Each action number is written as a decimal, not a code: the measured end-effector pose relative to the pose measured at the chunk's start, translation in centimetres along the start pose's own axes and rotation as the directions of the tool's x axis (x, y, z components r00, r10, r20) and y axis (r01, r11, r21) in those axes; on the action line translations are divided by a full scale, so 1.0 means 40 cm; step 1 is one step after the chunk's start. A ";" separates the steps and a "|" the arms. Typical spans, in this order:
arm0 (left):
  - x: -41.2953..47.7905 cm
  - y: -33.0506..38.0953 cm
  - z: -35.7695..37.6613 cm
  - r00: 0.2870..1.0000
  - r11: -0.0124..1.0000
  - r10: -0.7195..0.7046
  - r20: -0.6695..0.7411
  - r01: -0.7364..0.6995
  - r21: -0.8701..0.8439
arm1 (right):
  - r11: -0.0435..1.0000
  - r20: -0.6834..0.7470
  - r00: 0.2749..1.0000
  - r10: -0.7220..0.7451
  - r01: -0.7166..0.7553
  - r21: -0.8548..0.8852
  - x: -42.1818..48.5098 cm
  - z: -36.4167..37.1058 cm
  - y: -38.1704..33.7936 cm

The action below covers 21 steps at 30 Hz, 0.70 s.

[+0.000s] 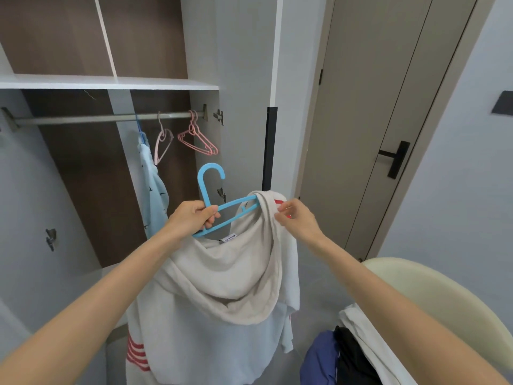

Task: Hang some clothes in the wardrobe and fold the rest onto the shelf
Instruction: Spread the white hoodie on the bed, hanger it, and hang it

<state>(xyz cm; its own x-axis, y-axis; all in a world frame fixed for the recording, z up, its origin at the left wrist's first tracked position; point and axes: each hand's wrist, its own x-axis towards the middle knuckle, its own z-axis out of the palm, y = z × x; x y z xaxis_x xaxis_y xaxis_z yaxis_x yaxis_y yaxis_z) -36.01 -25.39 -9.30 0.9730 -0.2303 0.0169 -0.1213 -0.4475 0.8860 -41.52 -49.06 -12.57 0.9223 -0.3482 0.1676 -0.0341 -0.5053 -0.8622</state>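
A blue plastic hanger (pixel 202 187) is held up at mid-frame before an open wardrobe (pixel 83 173). Its bare end, at nine o'clock, is gripped by the left hand (pixel 194 218): the fingers (pixel 211 216) are curled round both bars just below the hook, with the thumb laid over the top. The hook is kept upright, its opening turned toward three o'clock.

The hanger's other end is buried in the neck of a cream-white hooded garment (pixel 227 273). At three o'clock of the hanger, a fold of that cloth is pinched by the right hand (pixel 298 222), its fingers (pixel 283 211) and thumb closed tightly on the shoulder beside a red patch. The garment is left hanging toward six o'clock, the hood drooping in front, and red stripes are seen on its lower part near seven o'clock.

At eleven o'clock of the hands, the wardrobe rail (pixel 83 119) is hung with a pale blue garment (pixel 154 190), one pale pink hanger (pixel 162 145) and a bunch of pink hangers (pixel 198 138). A white shelf (pixel 111 82) is set just above the rail.

At four o'clock, a cream chair (pixel 444 295) is loaded with a pile of clothes (pixel 347 354) in white, black and blue. A closed door (pixel 374 93) with a black handle (pixel 397 159) is seen at two o'clock.
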 end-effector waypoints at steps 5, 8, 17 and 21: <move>-0.003 0.029 -0.007 0.959 0.923 -0.260 0.110 0.280 -0.263 | 0.973 0.352 0.933 0.070 0.013 -0.228 -0.007 0.035 0.016; -0.007 0.042 -0.022 0.867 0.693 -0.391 0.308 0.498 -0.521 | 0.988 0.235 0.971 -0.031 0.064 -0.138 -0.013 0.035 0.006; 0.018 0.013 0.005 0.862 0.529 -0.162 0.479 0.486 -0.695 | 0.994 0.126 0.987 -0.104 0.097 0.057 -0.039 -0.022 -0.157; 0.024 0.028 0.034 0.877 0.515 -0.048 0.477 0.431 -0.741 | 0.986 0.384 0.921 -0.074 0.124 -0.109 -0.069 -0.013 -0.200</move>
<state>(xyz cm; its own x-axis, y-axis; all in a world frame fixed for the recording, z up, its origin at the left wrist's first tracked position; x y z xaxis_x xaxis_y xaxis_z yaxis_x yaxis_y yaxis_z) -35.50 -27.27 -8.93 0.7657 -0.5931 -0.2488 0.5025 0.3102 0.8070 -44.01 -44.49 -5.90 0.9992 0.0195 0.0345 0.0391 -0.6274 -0.7777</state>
